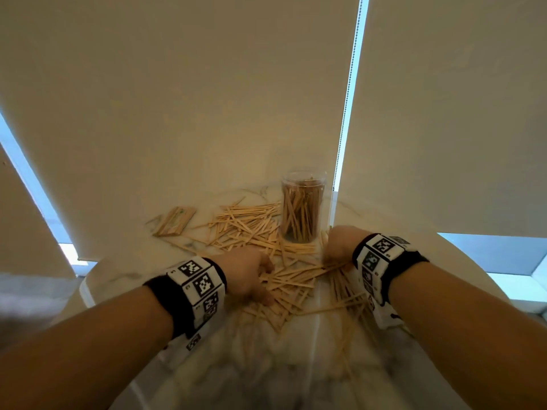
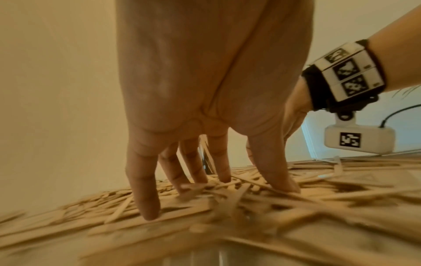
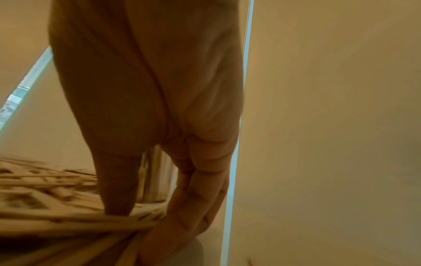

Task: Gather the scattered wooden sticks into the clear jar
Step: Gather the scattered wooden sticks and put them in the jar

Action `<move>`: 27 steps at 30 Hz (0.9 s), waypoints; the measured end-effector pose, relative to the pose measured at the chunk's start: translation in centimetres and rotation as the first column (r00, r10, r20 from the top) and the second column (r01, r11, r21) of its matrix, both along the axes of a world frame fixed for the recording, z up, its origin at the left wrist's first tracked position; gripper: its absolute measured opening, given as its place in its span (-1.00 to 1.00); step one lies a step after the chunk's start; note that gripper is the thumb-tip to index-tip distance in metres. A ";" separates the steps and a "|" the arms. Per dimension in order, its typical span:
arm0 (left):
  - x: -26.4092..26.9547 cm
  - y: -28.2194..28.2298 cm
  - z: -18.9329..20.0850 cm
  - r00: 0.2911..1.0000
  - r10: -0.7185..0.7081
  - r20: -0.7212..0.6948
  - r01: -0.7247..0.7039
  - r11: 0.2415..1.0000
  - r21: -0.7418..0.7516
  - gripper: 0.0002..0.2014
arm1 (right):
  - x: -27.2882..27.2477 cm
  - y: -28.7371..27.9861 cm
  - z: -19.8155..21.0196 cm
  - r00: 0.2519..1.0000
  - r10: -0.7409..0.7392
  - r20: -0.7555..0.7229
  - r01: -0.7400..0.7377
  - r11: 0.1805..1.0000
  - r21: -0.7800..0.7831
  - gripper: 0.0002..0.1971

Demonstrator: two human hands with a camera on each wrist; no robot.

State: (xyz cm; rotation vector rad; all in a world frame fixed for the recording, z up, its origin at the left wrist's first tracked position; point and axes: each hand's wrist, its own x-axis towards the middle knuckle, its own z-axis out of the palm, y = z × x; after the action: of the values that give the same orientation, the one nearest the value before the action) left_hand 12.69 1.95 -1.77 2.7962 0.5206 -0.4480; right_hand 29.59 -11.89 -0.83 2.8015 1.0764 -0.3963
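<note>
A clear jar [image 1: 302, 205], partly filled with upright wooden sticks, stands at the back of the marble table [image 1: 296, 368]. Loose wooden sticks [image 1: 251, 229] lie scattered in front and to the left of it. My left hand [image 1: 251, 276] is spread over the pile, and its straight fingertips [image 2: 148, 212] press down on the sticks [image 2: 227, 203]. My right hand [image 1: 337, 250] sits just right of the jar's base. In the right wrist view my right hand [image 3: 154, 214] pinches a bundle of sticks [image 3: 79, 221] between the thumb on top and the curled fingers [image 3: 196, 203] below.
A flat packet of sticks [image 1: 174, 221] lies at the back left of the table. Drawn roller blinds [image 1: 207, 99] hang close behind the jar, with a bead chain [image 1: 344, 113] beside it. The table's rounded edge [image 1: 85, 279] curves round on the left.
</note>
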 end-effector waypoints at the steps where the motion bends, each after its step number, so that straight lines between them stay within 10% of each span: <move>1: -0.6 -0.1 0.1 1.000 -0.001 0.000 0.001 1.000 0.005 -0.27 | -0.9 -0.3 0.0 1.000 0.001 0.006 -0.001 1.000 0.005 -0.62; 9: -4.4 -0.9 -1.0 0.983 0.180 -0.023 -0.176 0.976 0.130 0.26 | -6.1 -3.4 2.4 0.990 -0.049 -0.135 0.060 0.995 0.085 -0.45; 17: -2.3 -1.7 -1.2 0.970 0.210 0.123 -0.223 0.969 0.102 -0.53 | -8.0 -2.7 1.4 0.986 -0.029 -0.163 0.017 0.997 -0.073 -0.61; 22: -1.7 -1.1 -1.6 0.936 0.345 0.072 -0.352 0.920 0.172 -0.23 | -8.6 -1.9 1.2 0.991 -0.001 -0.132 -0.009 0.997 -0.076 -0.59; 27: -1.6 -0.8 0.2 0.953 0.301 0.020 -0.301 0.946 0.120 -0.59 | -9.3 -1.5 1.0 0.995 0.072 -0.063 -0.079 0.989 -0.127 -0.68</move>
State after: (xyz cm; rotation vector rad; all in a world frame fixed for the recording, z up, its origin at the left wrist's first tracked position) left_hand 11.10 1.15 -1.58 2.7600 0.9884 -0.3580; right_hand 20.30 -13.41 0.20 2.6425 1.1218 -0.5231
